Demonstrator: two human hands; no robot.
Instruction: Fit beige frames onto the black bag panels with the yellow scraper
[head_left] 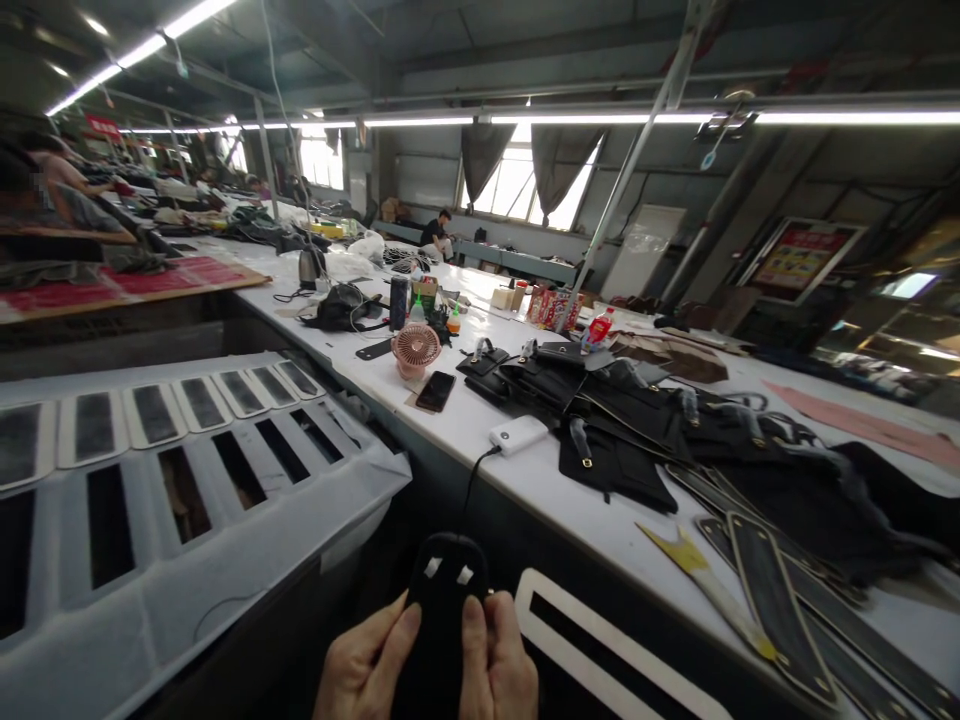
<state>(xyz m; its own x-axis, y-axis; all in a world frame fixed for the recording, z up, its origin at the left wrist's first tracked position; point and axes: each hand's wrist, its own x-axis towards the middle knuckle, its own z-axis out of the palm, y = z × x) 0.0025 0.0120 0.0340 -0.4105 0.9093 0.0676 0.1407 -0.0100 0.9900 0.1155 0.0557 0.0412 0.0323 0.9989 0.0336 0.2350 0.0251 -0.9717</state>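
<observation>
Low in the head view, a black rounded-end panel (pixel 438 640) stands between my hands, with two small white pieces near its top edge. My left hand (pixel 366 660) pinches its left edge, thumb on the face. On the opposite edge my right hand (pixel 496 660) grips it with the thumb in front and fingers curled behind. The panel's lower part is dark and hard to make out. Just right of my right hand lies a long white frame with a slot (pixel 622 650). A black cable (pixel 470 490) drops from a white power bank (pixel 517 434) to behind the panel.
White-bordered dark panels (pixel 154 414) line the covered left table (pixel 315 530). On the white worktable (pixel 450 440) are a pink fan (pixel 415 350), a phone (pixel 436 391), black bags (pixel 622 410), yellow-handled scissors-like tool (pixel 697 575) and black strips (pixel 780 600). People sit farther back.
</observation>
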